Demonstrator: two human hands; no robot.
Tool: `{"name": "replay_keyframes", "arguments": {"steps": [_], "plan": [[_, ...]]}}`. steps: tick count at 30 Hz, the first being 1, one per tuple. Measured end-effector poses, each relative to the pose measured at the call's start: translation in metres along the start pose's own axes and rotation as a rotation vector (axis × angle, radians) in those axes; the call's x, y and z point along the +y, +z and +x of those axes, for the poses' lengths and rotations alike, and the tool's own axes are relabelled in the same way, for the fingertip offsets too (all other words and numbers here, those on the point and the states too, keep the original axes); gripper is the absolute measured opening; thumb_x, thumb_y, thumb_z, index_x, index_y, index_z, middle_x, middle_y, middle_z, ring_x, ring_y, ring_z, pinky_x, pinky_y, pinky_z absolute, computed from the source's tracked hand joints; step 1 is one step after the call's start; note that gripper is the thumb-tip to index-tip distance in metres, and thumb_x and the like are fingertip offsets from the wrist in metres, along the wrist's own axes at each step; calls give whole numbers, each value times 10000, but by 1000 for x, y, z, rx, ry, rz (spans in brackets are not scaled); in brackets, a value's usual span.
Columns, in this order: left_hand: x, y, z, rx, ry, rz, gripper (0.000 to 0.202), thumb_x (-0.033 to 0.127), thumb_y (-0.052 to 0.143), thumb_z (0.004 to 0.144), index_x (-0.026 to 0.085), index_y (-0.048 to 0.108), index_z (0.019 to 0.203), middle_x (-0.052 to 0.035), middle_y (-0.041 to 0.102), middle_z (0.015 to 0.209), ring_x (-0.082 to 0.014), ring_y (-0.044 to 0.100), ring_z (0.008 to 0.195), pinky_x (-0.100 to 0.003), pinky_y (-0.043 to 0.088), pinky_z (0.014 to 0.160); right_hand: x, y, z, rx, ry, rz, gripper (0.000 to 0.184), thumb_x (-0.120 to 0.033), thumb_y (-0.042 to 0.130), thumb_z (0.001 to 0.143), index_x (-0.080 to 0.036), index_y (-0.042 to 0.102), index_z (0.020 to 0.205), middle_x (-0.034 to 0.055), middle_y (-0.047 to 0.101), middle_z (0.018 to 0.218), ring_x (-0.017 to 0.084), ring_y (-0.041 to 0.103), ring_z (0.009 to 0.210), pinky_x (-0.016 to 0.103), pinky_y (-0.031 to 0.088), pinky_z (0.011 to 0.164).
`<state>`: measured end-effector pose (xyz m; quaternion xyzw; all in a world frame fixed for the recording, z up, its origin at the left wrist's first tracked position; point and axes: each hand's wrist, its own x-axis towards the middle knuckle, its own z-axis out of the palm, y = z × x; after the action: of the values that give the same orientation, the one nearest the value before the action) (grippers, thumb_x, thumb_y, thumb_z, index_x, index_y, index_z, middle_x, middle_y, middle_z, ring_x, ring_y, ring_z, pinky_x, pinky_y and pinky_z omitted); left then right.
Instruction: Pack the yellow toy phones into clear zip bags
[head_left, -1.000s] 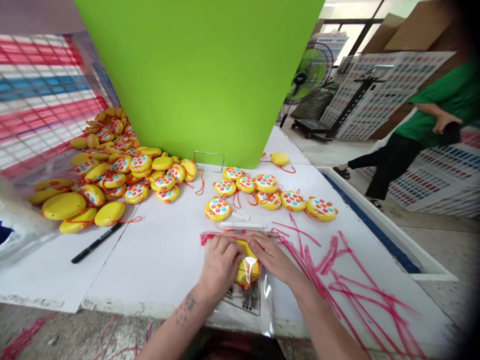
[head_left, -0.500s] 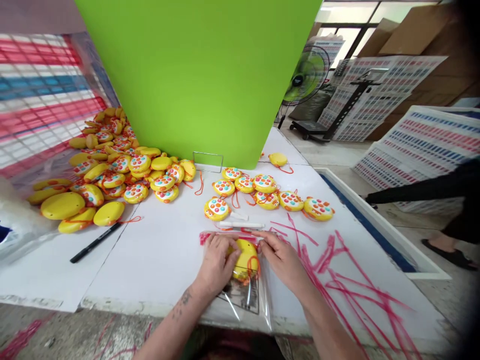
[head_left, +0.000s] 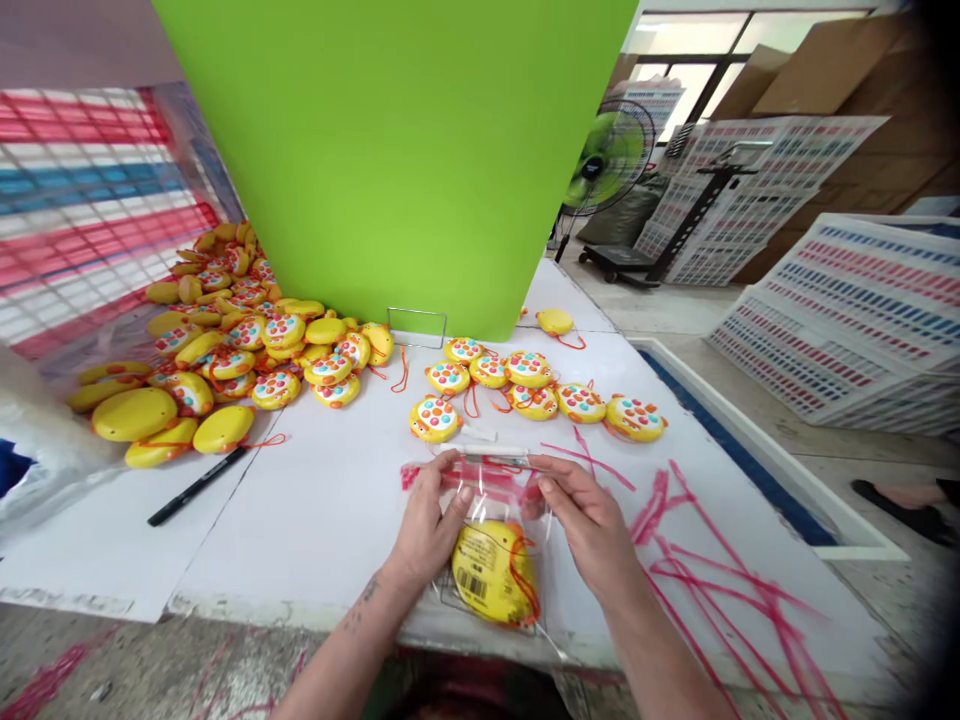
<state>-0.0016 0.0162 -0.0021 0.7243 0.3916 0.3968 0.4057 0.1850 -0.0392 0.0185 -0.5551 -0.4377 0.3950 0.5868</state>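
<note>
Across the white tabletop (head_left: 315, 530), pink streaks (head_left: 675, 570) are running toward the right, and a green panel (head_left: 397, 160) is towering over the far side. On its left a heap of yellow toys (head_left: 225, 350) is spilling forward, while a smaller cluster of toys (head_left: 531, 368) is sitting ahead of the hands. Beyond, a fan (head_left: 596, 165), a platform scale (head_left: 615, 262), cardboard boxes (head_left: 810, 80) and a slatted crate (head_left: 832, 310) are filling the room. Down in front, the left hand (head_left: 430, 520) and right hand (head_left: 585, 515) are pinching the upper part of a clear bag (head_left: 480, 490), thumbs closing toward fingers at either side, and a yellow toy (head_left: 491, 570) is lying inside it, lower down, between the wrists. Glare is streaking the plastic; the print over the toy is staying too small for reading, and some fingertips are hiding behind the film. At the right, a foot (head_left: 907, 505) is showing, its owner being cut off by the dark border. The bag's lower end is lying near the table's front edge; white surface is stretching between the left hand and a black pen (head_left: 195, 487), and a white pen (head_left: 491, 451) is lying just past the bag's top.
</note>
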Motion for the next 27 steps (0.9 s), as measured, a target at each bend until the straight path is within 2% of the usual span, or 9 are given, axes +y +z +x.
{"name": "replay_keyframes", "arguments": {"steps": [3, 4, 6, 8, 9, 12, 17, 22, 27], "plan": [[2, 0, 2, -72, -89, -17, 425, 365, 439, 920, 154, 433, 1289, -119, 630, 1108, -221, 586, 1007, -384, 451, 885, -3, -1, -3, 17, -59, 25, 239, -358, 574, 866, -210, 607, 1051, -3, 644, 699, 149, 626, 614, 288, 516, 610], [3, 0, 3, -104, -102, -5, 373, 373, 436, 922, 162, 501, 1223, -95, 662, 1012, -214, 604, 931, -365, 462, 840, -4, -1, -3, 16, -74, 10, 229, -354, 566, 873, -215, 608, 1049, -5, 643, 695, 149, 627, 615, 288, 515, 612], [7, -1, 3, -155, -113, 27, 287, 383, 430, 922, 177, 624, 969, -57, 678, 844, -197, 608, 803, -326, 463, 760, -5, 0, -3, 26, -93, -49, 220, -355, 548, 882, -222, 612, 1046, 0, 649, 718, 153, 635, 632, 295, 522, 626], [10, -2, 4, -175, -135, 10, 334, 388, 417, 924, 177, 611, 752, -39, 663, 740, -178, 596, 712, -293, 456, 691, -4, 1, -2, 61, -123, -161, 226, -359, 537, 882, -223, 616, 1044, 26, 673, 807, 175, 652, 713, 322, 535, 681], [11, -2, 4, -173, -154, -27, 348, 391, 410, 925, 176, 589, 718, -34, 658, 717, -170, 592, 682, -282, 454, 663, -4, 1, -1, 78, -150, -236, 227, -356, 531, 882, -222, 618, 1043, 43, 682, 869, 191, 656, 777, 343, 535, 728], [9, -2, 3, -156, -204, -198, 291, 394, 430, 917, 174, 574, 792, -29, 668, 749, -162, 605, 680, -266, 464, 633, -3, 3, 0, 88, -278, -471, 202, -313, 510, 885, -229, 619, 1033, 68, 673, 1013, 225, 626, 948, 393, 500, 855], [4, 0, 1, -170, -267, -417, 259, 400, 453, 912, 176, 558, 987, -28, 679, 814, -161, 627, 705, -265, 487, 630, -5, 11, -2, 63, -518, -699, 235, -189, 481, 885, -237, 600, 1081, 73, 642, 1045, 231, 579, 1014, 432, 479, 894], [6, -2, 0, -174, -246, -396, 291, 412, 458, 910, 166, 577, 1011, -30, 694, 821, -170, 637, 738, -278, 500, 680, -14, 19, -4, 104, -688, -773, 296, -134, 485, 869, -248, 599, 1118, 83, 625, 1139, 259, 535, 1114, 497, 442, 951], [8, -5, 2, -174, -184, -297, 299, 378, 430, 929, 161, 596, 1048, -52, 707, 927, -187, 643, 837, -302, 501, 766, -17, 26, -7, 5, -686, -712, 290, -140, 489, 885, -259, 590, 1130, 55, 690, 1017, 234, 598, 1019, 438, 496, 886]]}}
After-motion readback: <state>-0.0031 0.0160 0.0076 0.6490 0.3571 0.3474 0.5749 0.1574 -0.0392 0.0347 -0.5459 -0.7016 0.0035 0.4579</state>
